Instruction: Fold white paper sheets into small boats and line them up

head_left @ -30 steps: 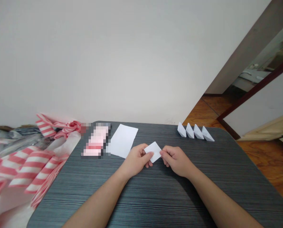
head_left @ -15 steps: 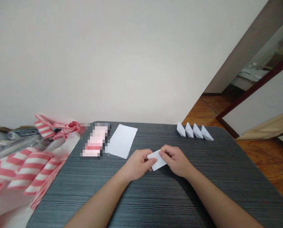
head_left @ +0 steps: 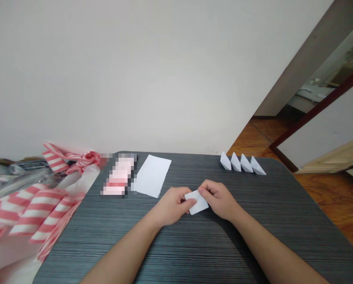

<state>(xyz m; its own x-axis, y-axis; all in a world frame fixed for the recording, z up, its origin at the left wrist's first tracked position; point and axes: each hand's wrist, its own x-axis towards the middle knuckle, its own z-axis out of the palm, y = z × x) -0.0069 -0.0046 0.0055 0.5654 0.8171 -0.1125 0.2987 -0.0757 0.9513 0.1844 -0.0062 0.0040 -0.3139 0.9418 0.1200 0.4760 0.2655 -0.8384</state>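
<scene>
Currently between the hands: a small white paper (head_left: 201,204), over the middle of the table (head_left: 188,252); on my feed I can't tell whether its lower edge touches the surface
Left hand: the left hand (head_left: 174,207) pinches the paper at its left side, thumb lying on top and fingers mostly tucked behind
Right hand: the right hand (head_left: 220,200) pinches the upper right corner, thumb against the face, the other fingers curled in
Folded row: four folded white shapes (head_left: 246,163), pointed and set close together near the far edge at right, well apart from the hands; I count these as finished
Small paper: it is compact with straight edges, so I judge it partly folded; it lies flatter than the row, and I'd call this piece unfinished
Flat paper: flat white paper (head_left: 153,176) lies left of centre towards the far edge, looking unfolded; I'd class it as unworked, though I can't count the sheets from here
Left edge: a pixelated pink-and-dark object (head_left: 119,173) sits just beside the flat paper, too masked for me to identify
</scene>
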